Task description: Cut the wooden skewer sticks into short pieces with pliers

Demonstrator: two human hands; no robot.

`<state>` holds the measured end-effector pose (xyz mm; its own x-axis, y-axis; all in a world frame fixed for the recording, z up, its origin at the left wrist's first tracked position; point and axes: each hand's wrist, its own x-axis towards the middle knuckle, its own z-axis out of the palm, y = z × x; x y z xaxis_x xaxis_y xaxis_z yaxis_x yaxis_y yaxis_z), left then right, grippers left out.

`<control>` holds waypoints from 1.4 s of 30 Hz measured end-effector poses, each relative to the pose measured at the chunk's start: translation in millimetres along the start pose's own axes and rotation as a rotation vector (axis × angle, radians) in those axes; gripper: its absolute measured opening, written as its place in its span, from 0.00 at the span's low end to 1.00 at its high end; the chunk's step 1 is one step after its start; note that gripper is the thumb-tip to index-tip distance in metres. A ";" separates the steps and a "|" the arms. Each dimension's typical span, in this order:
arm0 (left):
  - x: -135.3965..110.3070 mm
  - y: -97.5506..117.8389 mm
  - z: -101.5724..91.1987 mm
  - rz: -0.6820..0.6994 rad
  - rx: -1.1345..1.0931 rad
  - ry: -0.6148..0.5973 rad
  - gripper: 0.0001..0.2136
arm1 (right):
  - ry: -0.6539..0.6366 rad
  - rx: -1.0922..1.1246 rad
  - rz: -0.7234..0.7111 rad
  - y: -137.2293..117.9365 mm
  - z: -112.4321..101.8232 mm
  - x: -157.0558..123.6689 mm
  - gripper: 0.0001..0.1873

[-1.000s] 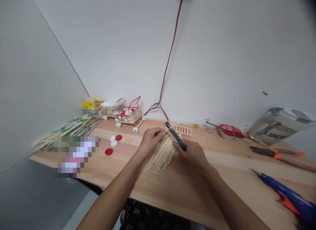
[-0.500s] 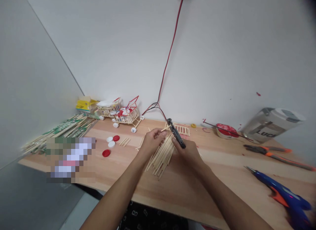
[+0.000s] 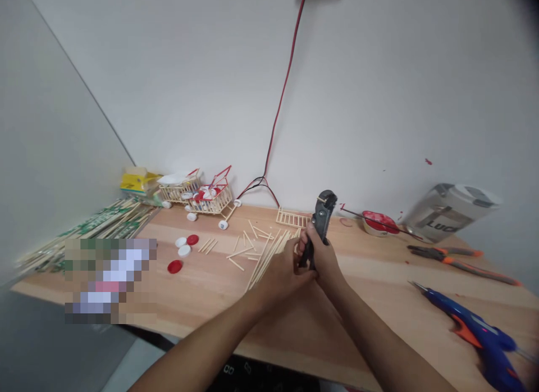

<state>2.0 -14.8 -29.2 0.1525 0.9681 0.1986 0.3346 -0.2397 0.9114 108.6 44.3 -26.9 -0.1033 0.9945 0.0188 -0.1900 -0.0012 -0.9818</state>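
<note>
Wood-grain table (image 3: 379, 279) against a smooth white wall (image 3: 202, 89)

Pale, streaked boarding runs back to the wall, down which a twisted red-and-black wire (image 3: 278, 117) hangs and forks near the bottom. Close to the middle of the table, the left hand (image 3: 288, 265) and right hand (image 3: 326, 260) are both curled tightly around the handles of a black hand cutter (image 3: 321, 218), which is held up off the wood with its rounded, hooked head at the top. A stub of pale stick (image 3: 321, 200) sits across the notch in that head. Just beside the left hand, and partly hidden by it, long slender wooden sticks (image 3: 269, 254) lie in a loose fan; short cut pieces (image 3: 242, 251) are scattered to their left. Behind them lies a flat ladder-like frame (image 3: 293, 219) of thin rungs.

Further left are round plastic caps (image 3: 184, 250), two white and two red, and two little stick-built carts (image 3: 213, 204) with white disc wheels, the nearer one heaped with caps below a red handle. Clear plastic bags of skewers (image 3: 101, 229) with green printing fill the far left. At right are a tub (image 3: 381, 222) coated inside with glossy red, a lettered jar (image 3: 446, 212), orange-and-grey pliers (image 3: 442, 256) and a blue glue gun (image 3: 467, 316) with an orange trigger and tapered metal tip.
</note>
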 end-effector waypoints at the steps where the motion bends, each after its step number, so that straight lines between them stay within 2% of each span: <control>1: -1.1 0.7 0.6 0.018 -0.021 -0.014 0.29 | 0.006 0.004 0.007 0.7 0.9 -0.1 0.25; 5: -4.7 0.9 3.5 0.057 -0.006 -0.022 0.30 | 0.044 -0.078 0.022 5.8 3.9 2.4 0.24; 10: -5.6 -0.9 6.7 0.040 0.026 -0.003 0.28 | 0.066 -0.167 -0.002 4.9 7.4 3.7 0.24; 13: -1.7 -0.2 1.5 0.020 0.004 -0.073 0.26 | 0.080 -0.285 -0.019 -0.5 3.6 2.3 0.25; 15: 3.1 2.3 -8.1 -0.001 -0.022 -0.100 0.28 | 0.074 -0.428 -0.058 -3.0 -1.7 1.1 0.27; 16: 5.6 4.4 -14.6 -0.002 -0.031 -0.055 0.29 | 0.064 -0.503 -0.082 -3.3 -4.3 0.6 0.27; 17: 7.9 7.0 -21.6 0.015 -0.024 0.055 0.29 | 0.052 -0.574 -0.107 -3.0 -6.6 0.1 0.27; 19: 10.9 12.8 -35.8 0.080 0.023 0.330 0.24 | 0.023 -0.695 -0.153 -0.8 -9.0 -0.6 0.28; 21: 11.6 17.5 -46.7 0.151 0.131 0.460 0.19 | -0.016 -0.810 -0.204 2.0 -8.6 -0.9 0.27; 24: 11.6 18.0 -54.5 0.202 0.335 0.468 0.13 | -0.063 -0.985 -0.262 4.7 -5.9 -1.1 0.26; 28: 14.1 8.3 -57.0 0.261 0.592 0.481 0.11 | -0.121 -1.138 -0.284 3.1 -4.5 -1.7 0.24; 34: 12.6 1.6 -58.1 0.341 0.822 0.580 0.12 | -0.332 -1.079 -0.269 -15.3 -2.2 -6.4 0.19; 37: 10.6 3.5 -57.2 0.377 0.846 0.608 0.11 | -0.354 -1.084 -0.251 -25.9 -2.6 -9.2 0.19; 40: 10.1 5.4 -56.4 0.387 0.727 0.607 0.10 | -0.335 -1.075 -0.265 -30.0 -7.1 -8.6 0.16; 42: 10.3 5.9 -56.2 0.380 0.657 0.600 0.09 | -0.392 -1.004 -0.238 -29.0 -11.2 -6.4 0.14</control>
<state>-46.7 -2.2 -1.5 -0.0813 0.6498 0.7558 0.8422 -0.3607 0.4007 125.7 39.1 -0.6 -0.5058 0.8553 0.1123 0.6148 0.4487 -0.6486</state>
